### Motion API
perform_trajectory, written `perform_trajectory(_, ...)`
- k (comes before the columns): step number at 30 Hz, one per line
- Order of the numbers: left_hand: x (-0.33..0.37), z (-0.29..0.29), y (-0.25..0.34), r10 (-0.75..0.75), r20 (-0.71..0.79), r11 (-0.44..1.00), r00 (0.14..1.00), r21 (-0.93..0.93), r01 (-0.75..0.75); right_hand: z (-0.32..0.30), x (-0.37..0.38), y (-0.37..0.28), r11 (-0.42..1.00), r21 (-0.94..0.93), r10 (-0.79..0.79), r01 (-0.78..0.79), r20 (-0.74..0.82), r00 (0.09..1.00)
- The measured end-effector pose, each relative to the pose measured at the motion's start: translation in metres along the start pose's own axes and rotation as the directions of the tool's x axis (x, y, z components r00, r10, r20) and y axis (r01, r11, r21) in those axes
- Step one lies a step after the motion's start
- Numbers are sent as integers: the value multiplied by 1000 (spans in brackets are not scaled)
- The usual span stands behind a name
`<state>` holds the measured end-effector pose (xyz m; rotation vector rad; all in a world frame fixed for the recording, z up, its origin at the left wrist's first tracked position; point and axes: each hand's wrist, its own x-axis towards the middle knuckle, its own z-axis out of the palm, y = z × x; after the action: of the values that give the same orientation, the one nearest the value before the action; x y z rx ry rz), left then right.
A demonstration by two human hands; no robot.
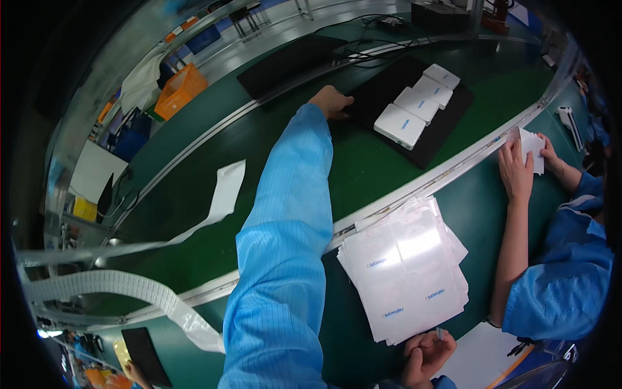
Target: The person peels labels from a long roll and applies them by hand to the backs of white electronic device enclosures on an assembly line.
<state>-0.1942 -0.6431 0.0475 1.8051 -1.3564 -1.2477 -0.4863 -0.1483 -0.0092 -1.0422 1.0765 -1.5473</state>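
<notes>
1. A black board (447, 126) lies on a green conveyor (227, 139), carrying four white boxes (396, 123).
2. The left hand (332, 102), partly curled, meets the board's left corner; whether it grips cannot be told. The right hand (427, 356) curls closed, apparently pinching a small pale piece (440, 333).
3. The board looks thin, stiff and light; its loose boxes could slide, favouring level holds at opposite edges.

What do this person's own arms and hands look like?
The left arm wears a long, loose light-blue sleeve with fine darker stripes, creased near the elbow and reaching the wrist. The left hand and right hand show no gloves. Only a little blue right sleeve shows.
</notes>
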Motion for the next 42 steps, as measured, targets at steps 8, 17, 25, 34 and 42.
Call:
perform_trajectory(8, -143, -96, -102, -133, -348, 990, 928, -3, 141, 12, 12, -14, 985, -43, -159, 166, 128, 979)
perform_trajectory(17, -376, -128, -206, -439, -518, 864, 734, -468, 186, 8, 6, -3, 986, 58, -167, 158, 240, 956)
perform_trajectory(25, -490, -65, -223, -431, -544, 725, 720, -684, -83, 13, 9, -4, 993, 78, -109, 88, 328, 938)
perform_trajectory(34, -565, 83, -188, -391, -226, 511, 892, -860, 7, 20, 1, -10, 996, 17, -86, 85, 375, 923)
perform_trajectory(42, -590, 173, -161, -341, -20, 345, 940, -933, 105, 47, -17, -17, 997, 74, -56, 20, 529, 847)
